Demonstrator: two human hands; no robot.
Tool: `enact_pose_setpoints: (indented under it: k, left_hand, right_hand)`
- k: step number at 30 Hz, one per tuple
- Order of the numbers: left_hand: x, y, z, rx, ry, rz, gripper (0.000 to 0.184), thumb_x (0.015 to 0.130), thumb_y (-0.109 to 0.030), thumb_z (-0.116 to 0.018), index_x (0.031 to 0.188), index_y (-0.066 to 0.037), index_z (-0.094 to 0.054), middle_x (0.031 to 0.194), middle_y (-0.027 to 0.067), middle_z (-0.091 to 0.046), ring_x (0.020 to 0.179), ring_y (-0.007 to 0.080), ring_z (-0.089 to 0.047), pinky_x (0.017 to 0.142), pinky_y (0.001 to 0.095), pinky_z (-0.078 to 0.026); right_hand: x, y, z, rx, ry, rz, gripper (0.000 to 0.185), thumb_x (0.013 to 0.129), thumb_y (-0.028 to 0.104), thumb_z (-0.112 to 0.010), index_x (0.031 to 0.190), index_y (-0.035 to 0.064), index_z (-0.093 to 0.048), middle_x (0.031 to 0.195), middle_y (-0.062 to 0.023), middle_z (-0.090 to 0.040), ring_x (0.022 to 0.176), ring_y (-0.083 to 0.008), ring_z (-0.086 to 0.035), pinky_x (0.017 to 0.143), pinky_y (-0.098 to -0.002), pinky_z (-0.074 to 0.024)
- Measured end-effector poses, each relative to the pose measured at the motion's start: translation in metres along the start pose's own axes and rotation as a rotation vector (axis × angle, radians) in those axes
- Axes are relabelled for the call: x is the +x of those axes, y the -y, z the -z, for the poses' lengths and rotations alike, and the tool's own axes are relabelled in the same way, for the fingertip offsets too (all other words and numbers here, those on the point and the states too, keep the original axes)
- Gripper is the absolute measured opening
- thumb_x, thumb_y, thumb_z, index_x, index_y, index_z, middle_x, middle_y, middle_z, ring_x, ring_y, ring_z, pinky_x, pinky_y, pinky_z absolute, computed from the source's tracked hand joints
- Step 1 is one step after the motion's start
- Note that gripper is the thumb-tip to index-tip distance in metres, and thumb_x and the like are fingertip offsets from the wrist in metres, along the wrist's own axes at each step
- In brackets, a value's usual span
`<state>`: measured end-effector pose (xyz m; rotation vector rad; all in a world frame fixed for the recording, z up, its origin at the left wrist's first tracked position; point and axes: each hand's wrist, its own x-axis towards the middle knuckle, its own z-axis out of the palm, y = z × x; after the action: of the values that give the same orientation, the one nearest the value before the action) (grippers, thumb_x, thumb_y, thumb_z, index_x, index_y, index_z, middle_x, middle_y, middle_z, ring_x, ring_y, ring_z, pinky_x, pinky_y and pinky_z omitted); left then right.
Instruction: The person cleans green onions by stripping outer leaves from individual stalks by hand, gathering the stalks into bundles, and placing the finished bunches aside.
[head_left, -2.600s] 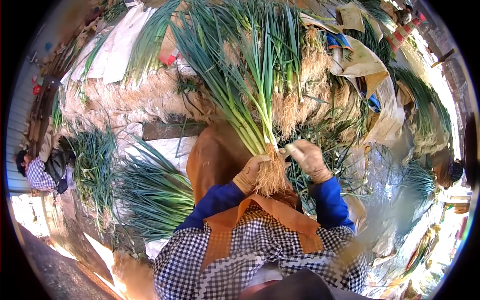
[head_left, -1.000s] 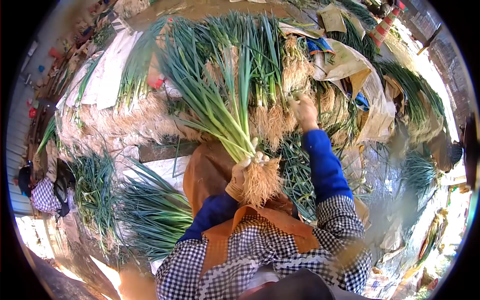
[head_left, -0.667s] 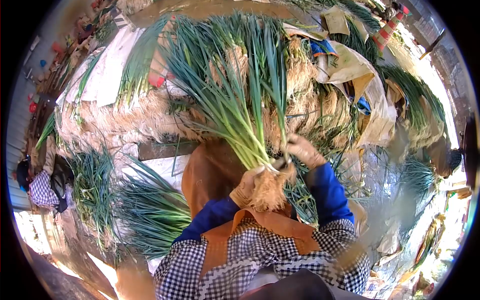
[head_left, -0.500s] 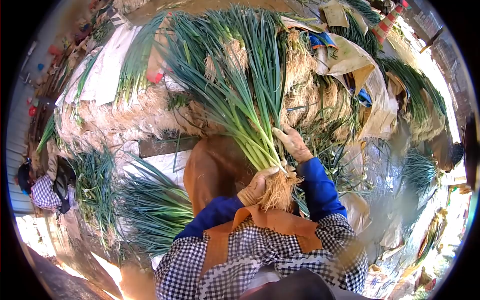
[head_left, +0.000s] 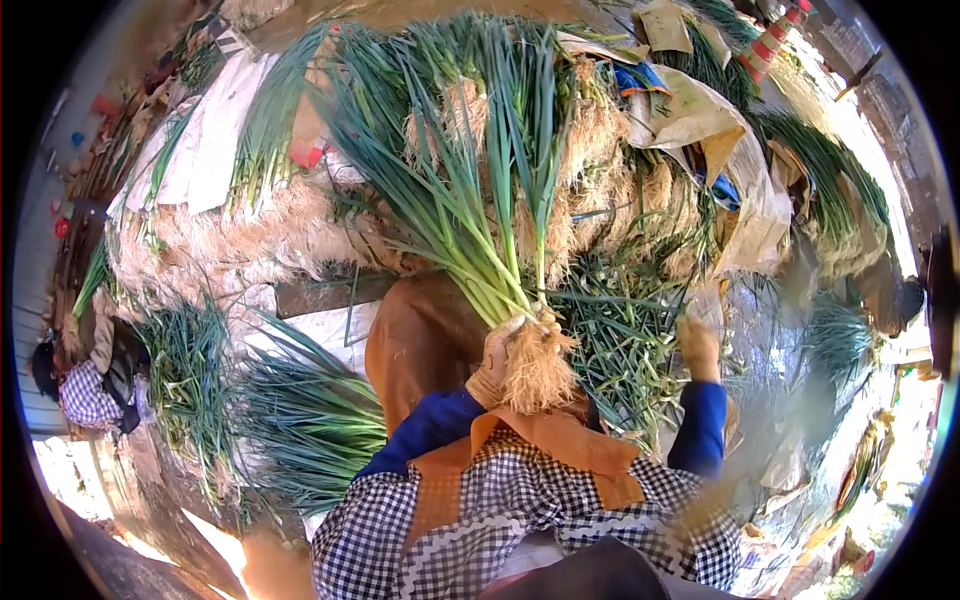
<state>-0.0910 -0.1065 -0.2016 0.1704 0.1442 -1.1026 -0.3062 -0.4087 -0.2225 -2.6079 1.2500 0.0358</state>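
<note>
My left hand is closed around the white lower stalks of a bunch of green onions, just above the roots. The shaggy pale roots hang toward me, and the long green leaves fan out away from me over the heap. Off to the right, my right hand is apart from the bunch, over loose trimmed leaves. It is blurred by motion, so its fingers cannot be made out.
A long heap of green onions with roots facing me lies ahead. Another pile of green onions is at my left. A tan sack covers part of the heap. Another person works at far left; a striped cone stands at back right.
My right hand has left the green onion stalks and swung right, away from the bunch. My left hand still grips the bunch, which has shifted slightly left.
</note>
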Motion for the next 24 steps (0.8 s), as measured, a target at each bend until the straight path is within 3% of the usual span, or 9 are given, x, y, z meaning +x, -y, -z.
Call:
enact_pose_setpoints:
  k: [2,4,7,9,11,14,18,19,24]
  left_hand:
    - [0.002,0.001,0.000,-0.196,0.307,0.098,0.030,0.085,-0.018,-0.049,0.110,-0.004,-0.049,0.099,0.0105,-0.051,0.088,0.0230,-0.054,0.082,0.0440,-0.047]
    - [-0.001,-0.002,-0.001,-0.249,0.253,0.144,0.027,0.082,-0.021,-0.052,0.105,-0.008,-0.049,0.094,0.0078,-0.048,0.084,0.0197,-0.051,0.077,0.0413,-0.046]
    - [-0.009,-0.001,0.002,-0.226,0.248,0.077,0.030,0.082,-0.024,-0.054,0.107,-0.009,-0.049,0.094,0.0071,-0.047,0.086,0.0199,-0.050,0.076,0.0385,-0.046]
    - [-0.009,0.000,0.011,-0.241,0.295,0.089,0.033,0.082,-0.024,-0.054,0.110,-0.008,-0.049,0.103,0.0093,-0.048,0.090,0.0216,-0.051,0.077,0.0387,-0.046]
    - [-0.022,-0.012,0.005,-0.120,0.233,0.093,0.042,0.082,-0.024,-0.053,0.119,-0.006,-0.047,0.129,0.0169,-0.043,0.106,0.0285,-0.050,0.086,0.0433,-0.046]
    - [-0.038,-0.022,-0.027,0.061,-0.017,0.053,0.038,0.083,-0.021,-0.053,0.116,-0.003,-0.049,0.124,0.0177,-0.048,0.109,0.0327,-0.052,0.090,0.0442,-0.045]
    - [-0.026,-0.020,0.002,0.174,-0.072,0.071,0.034,0.086,-0.019,-0.051,0.115,0.000,-0.050,0.113,0.0172,-0.055,0.104,0.0311,-0.054,0.092,0.0433,-0.044]
    - [-0.024,-0.015,0.002,0.073,-0.085,0.080,0.033,0.088,-0.018,-0.050,0.114,0.002,-0.050,0.105,0.0162,-0.059,0.101,0.0284,-0.056,0.091,0.0414,-0.045]
    - [-0.009,-0.016,0.003,-0.023,0.065,-0.008,0.022,0.088,-0.015,-0.049,0.105,-0.002,-0.054,0.097,0.0100,-0.054,0.095,0.0229,-0.054,0.087,0.0390,-0.046]
  right_hand:
    - [0.003,0.030,0.004,-0.373,0.266,-0.048,0.034,0.087,0.038,-0.047,0.096,0.0092,-0.064,0.099,-0.0170,-0.063,0.088,-0.0324,-0.061,0.072,-0.0409,-0.0466]
    - [0.010,0.117,0.016,0.185,0.145,0.307,0.037,0.088,0.038,-0.047,0.101,0.0076,-0.063,0.097,-0.0144,-0.064,0.085,-0.0301,-0.061,0.074,-0.0383,-0.0473]
    - [-0.008,0.240,0.021,1.374,0.653,0.209,0.040,0.093,0.038,-0.044,0.107,0.0045,-0.061,0.084,-0.0066,-0.062,0.073,-0.0161,-0.056,0.066,-0.0289,-0.0461]
    - [0.005,0.264,-0.012,1.667,0.763,0.191,0.033,0.092,0.032,-0.048,0.107,0.0041,-0.059,0.075,-0.0003,-0.057,0.063,-0.0094,-0.050,0.057,-0.0218,-0.0411]
    - [0.025,0.277,-0.056,1.715,0.688,0.201,0.023,0.089,0.023,-0.056,0.104,0.0057,-0.058,0.068,0.0064,-0.050,0.056,-0.0025,-0.040,0.049,-0.0172,-0.0321]
    - [0.014,0.279,-0.021,1.585,0.543,0.170,0.015,0.086,0.018,-0.060,0.093,0.0047,-0.060,0.071,0.0052,-0.053,0.061,-0.0047,-0.045,0.054,-0.0194,-0.0364]
    - [0.015,0.260,-0.027,0.649,-0.025,0.568,0.024,0.087,0.021,-0.055,0.093,-0.0017,-0.059,0.077,-0.0144,-0.059,0.069,-0.0237,-0.057,0.064,-0.0345,-0.0437]
    - [0.019,0.253,-0.043,0.771,-0.139,0.702,0.025,0.089,0.022,-0.051,0.091,-0.0016,-0.059,0.073,-0.0197,-0.056,0.069,-0.0291,-0.056,0.063,-0.0360,-0.0438]
    - [-0.057,0.184,0.022,1.352,0.779,0.646,0.013,0.089,0.015,-0.052,0.089,0.0027,-0.058,0.071,-0.0011,-0.052,0.064,-0.0103,-0.047,0.056,-0.0247,-0.0382]
